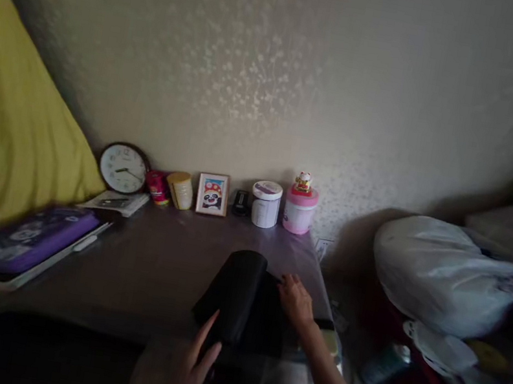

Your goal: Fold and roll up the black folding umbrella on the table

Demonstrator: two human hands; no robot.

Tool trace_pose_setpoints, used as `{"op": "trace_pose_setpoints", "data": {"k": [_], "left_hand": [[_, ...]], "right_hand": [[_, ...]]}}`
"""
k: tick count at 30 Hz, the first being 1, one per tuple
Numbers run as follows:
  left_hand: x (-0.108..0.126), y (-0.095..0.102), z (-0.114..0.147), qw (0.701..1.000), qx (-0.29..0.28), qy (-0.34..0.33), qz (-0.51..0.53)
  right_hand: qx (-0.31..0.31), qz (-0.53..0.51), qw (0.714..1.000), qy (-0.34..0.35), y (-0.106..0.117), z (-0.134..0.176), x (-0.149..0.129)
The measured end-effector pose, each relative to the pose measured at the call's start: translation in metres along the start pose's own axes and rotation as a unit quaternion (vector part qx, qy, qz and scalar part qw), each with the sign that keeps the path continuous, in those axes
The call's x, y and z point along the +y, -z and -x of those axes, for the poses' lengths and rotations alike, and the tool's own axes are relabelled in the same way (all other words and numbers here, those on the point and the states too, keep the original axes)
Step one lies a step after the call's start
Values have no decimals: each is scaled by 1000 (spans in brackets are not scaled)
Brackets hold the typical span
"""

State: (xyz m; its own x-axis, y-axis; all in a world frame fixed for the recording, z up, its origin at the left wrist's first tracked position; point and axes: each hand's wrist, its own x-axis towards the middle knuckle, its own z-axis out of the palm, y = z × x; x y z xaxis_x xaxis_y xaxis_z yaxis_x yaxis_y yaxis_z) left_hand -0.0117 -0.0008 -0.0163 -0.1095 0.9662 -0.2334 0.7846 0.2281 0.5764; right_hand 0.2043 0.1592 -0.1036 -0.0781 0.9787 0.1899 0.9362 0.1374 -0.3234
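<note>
A black, flexible sheet (239, 294), maybe a mat, lies at the front of the dark table with its left part curled over into a loose roll. My right hand (296, 298) is at the sheet's right edge, with its fingers bent down on it and the fingertips partly hidden. Close to the near end of the roll is my left hand (194, 365), its thumb and forefinger spread apart. Whether the left fingertips touch the roll I cannot tell.
Along the wall stand a clock (123, 168), a panda picture frame (213, 194), a white tub (265, 204) and a pink-lidded tub (299, 210). A purple case (27, 239) lies on the table's left. White plastic bags (444, 276) bulge at the right.
</note>
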Motion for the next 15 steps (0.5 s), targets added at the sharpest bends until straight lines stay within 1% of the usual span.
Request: {"op": "trace_pose_setpoints", "data": {"k": [1,2,4,6,8,10,12,15], "left_hand": [[-3,-1,-1,1000,6,0,18],[-5,-2,-1,999,5,4,35],[-8,-4,-2,996,-19,18,80],[-10,-8,-3,986,-56,40,149],[-10,-11,-3,972,-80,55,212],[-10,-12,-4,969,-76,59,226],[-8,-11,-3,973,-73,58,212],[-7,-9,-3,974,-81,63,203]], "right_hand": [[13,13,999,38,0,2,-3],[12,21,997,76,0,3,-6],[-15,34,991,132,3,8,-14],[-31,56,986,153,8,17,-21],[-31,78,984,160,12,30,-28],[-24,81,981,174,15,48,-34],[-36,59,974,214,17,66,-38],[-99,-4,950,295,21,81,-41]]}}
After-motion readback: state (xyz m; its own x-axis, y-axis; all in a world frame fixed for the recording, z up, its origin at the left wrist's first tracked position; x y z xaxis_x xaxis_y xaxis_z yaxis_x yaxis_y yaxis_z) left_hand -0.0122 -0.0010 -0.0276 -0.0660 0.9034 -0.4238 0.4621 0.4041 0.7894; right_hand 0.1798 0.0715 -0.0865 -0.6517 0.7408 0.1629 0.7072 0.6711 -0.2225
